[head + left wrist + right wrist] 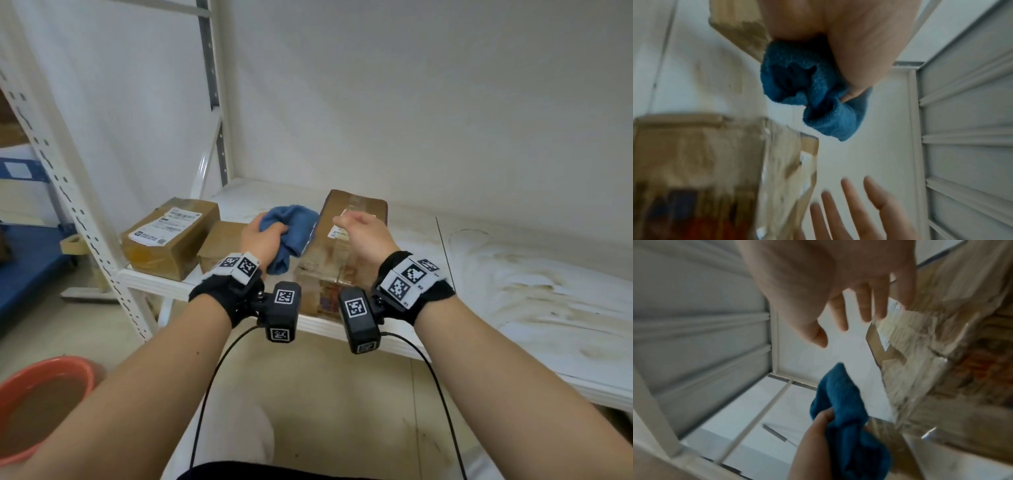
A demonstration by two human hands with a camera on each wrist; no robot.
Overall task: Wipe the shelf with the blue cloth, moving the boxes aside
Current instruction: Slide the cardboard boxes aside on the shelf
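At the left end of the shelf (520,284), I have two cardboard boxes crowded together: a labelled box (169,236) with glossy tape and a plainer small box (219,245) just beside it. If I shove the next carton their way, they have little room and could tip off the front edge. My left hand (262,236) clenches the blue cloth (291,236), a soft, nubby terry bunched into a wad, raised off the shelf. A tail hangs loose below my fist and could snag a box corner. The tall box (342,253) stands upright, wrapped in wrinkled, slick tape, its cardboard stained. My right hand (363,234) hovers above it with relaxed fingers, holding nothing. I judge that a push up high could topple it rather than slide it. Rightward, the white shelf surface is flat, hard and streaked with brownish grime.
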